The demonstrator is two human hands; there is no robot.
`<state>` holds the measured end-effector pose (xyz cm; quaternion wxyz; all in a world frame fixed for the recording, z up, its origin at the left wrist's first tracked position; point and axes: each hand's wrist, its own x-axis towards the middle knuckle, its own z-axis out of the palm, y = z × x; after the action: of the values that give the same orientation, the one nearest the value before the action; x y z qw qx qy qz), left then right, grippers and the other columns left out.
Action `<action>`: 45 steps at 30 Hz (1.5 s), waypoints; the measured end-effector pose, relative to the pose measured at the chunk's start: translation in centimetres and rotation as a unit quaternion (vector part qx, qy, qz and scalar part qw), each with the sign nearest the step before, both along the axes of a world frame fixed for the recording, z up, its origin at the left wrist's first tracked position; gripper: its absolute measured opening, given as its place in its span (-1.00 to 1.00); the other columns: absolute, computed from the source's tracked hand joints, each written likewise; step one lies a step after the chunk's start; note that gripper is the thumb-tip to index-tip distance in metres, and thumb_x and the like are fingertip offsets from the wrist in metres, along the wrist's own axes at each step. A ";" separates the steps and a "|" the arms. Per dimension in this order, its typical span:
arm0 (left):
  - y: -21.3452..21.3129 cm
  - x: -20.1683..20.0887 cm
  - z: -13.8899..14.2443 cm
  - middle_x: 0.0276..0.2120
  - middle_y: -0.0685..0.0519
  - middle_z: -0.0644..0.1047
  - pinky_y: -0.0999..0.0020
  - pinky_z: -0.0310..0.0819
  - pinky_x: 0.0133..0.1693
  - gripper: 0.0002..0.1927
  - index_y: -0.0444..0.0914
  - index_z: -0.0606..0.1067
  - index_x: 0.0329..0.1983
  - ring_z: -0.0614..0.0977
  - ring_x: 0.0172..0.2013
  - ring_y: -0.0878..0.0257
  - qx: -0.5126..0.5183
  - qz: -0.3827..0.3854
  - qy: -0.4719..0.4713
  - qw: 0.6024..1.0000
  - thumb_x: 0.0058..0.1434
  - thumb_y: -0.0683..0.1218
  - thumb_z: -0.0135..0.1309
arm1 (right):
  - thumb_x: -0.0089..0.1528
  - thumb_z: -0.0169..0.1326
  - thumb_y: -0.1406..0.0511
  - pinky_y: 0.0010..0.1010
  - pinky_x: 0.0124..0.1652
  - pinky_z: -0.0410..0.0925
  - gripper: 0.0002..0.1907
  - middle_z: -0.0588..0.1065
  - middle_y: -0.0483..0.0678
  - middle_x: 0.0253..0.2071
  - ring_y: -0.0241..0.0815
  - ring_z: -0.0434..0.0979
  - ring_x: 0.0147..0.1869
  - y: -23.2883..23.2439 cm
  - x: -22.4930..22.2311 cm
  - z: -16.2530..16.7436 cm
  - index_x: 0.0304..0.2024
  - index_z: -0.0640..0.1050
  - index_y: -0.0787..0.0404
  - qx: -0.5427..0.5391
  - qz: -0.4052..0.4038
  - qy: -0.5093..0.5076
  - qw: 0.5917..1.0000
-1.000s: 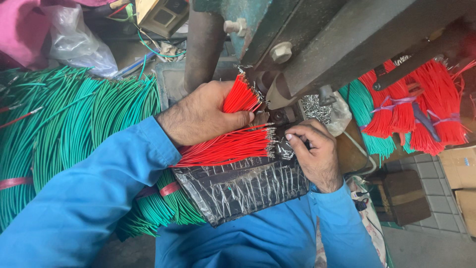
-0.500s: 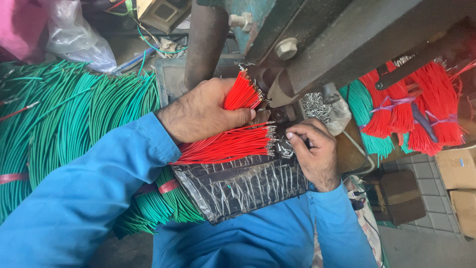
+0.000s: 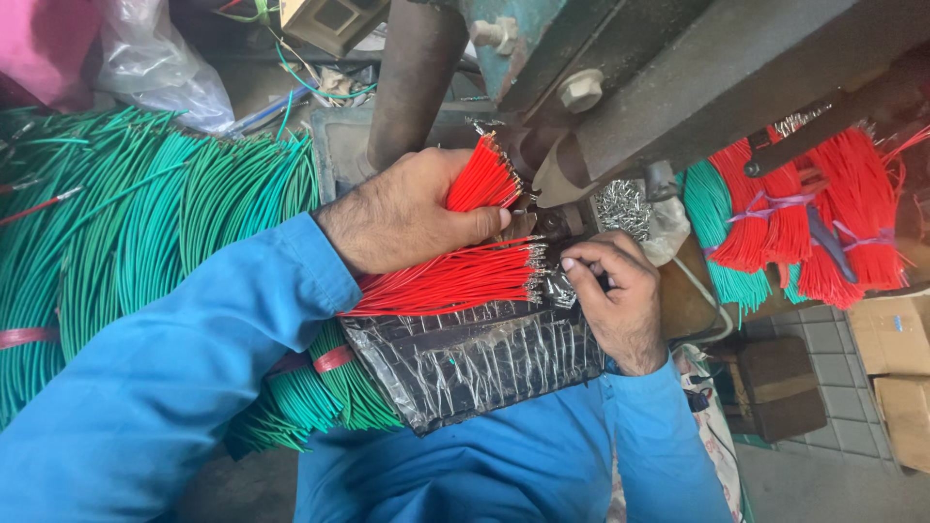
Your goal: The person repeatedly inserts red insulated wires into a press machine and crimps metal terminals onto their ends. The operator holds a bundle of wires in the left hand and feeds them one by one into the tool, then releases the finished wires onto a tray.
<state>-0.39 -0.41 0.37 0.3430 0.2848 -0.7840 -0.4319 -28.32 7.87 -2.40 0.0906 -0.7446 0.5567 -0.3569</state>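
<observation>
Near the middle of the frame, the left hand (image 3: 412,208) is closed around a small bunch of red wires (image 3: 484,179), its grip tight on them so that their metal-tipped ends fan up and to the right toward the underside of a heavy grey machine (image 3: 697,77). Just below that hand lies a second, flatter bundle of red wires (image 3: 450,279), its tipped ends pointing right and resting along the top edge of a black pad wrapped in shiny clear tape (image 3: 475,360). The right hand (image 3: 620,300) sits at the right end of that bundle, fingers curled narrow and pinched on something small and dark near the wire tips; what it holds is too small to tell. Both arms wear blue sleeves (image 3: 184,368). Filling the left of the frame is a large mass of green wires (image 3: 126,223), with more green wires (image 3: 310,402) tied with a red band poking out under the left forearm. At the upper right hang further bundles of red wires (image 3: 833,218) bound with purple ties, beside a green bundle (image 3: 712,218). A clear plastic bag (image 3: 155,68) lies at the upper left, and cardboard boxes (image 3: 901,373) stand at the lower right on a tiled floor (image 3: 823,339).
</observation>
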 end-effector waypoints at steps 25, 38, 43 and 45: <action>-0.1 -0.1 -0.1 -0.33 -0.01 0.66 0.29 0.58 -0.10 -0.70 -0.24 0.53 -0.09 0.72 -0.24 0.20 0.019 -0.001 -0.006 1.000 0.20 0.02 0.18 | 0.23 0.20 0.48 -0.53 -0.20 0.35 -0.89 0.50 -0.09 -0.20 -0.35 0.44 -0.22 0.1 -0.3 -0.3 -0.18 0.62 0.29 0.005 0.006 -0.014 1.000; -0.2 -0.1 -0.2 -0.34 0.00 0.66 0.31 0.58 -0.12 -0.73 -0.25 0.53 -0.09 0.72 -0.27 0.23 0.017 -0.011 0.006 1.000 0.21 -0.03 0.16 | 0.22 0.20 0.47 -0.51 -0.18 0.36 -0.87 0.50 -0.08 -0.20 -0.31 0.47 -0.20 0.0 -0.3 -0.1 -0.17 0.63 0.28 0.002 0.007 -0.008 1.000; 0.0 0.1 0.0 -0.35 -0.01 0.64 0.30 0.57 -0.14 -0.75 -0.29 0.51 -0.10 0.68 -0.29 0.24 0.008 -0.020 0.036 0.999 0.21 -0.09 0.14 | 0.23 0.19 0.47 -0.49 -0.18 0.37 -0.87 0.50 -0.08 -0.19 -0.30 0.49 -0.18 -0.1 -0.1 0.3 -0.16 0.62 0.28 0.000 0.015 -0.005 1.000; 0.0 0.0 0.2 -0.37 -0.02 0.64 0.30 0.57 -0.16 -0.75 -0.29 0.51 -0.09 0.67 -0.32 0.24 0.009 -0.017 0.014 1.000 0.21 -0.09 0.14 | 0.23 0.18 0.47 -0.48 -0.19 0.38 -0.87 0.50 -0.07 -0.20 -0.29 0.49 -0.19 -0.1 -0.1 0.5 -0.16 0.62 0.28 0.002 0.022 0.003 1.000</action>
<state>-0.34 -0.46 0.54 0.3438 0.2684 -0.7798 -0.4492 -28.41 7.73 -1.88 0.0984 -0.7579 0.5409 -0.3511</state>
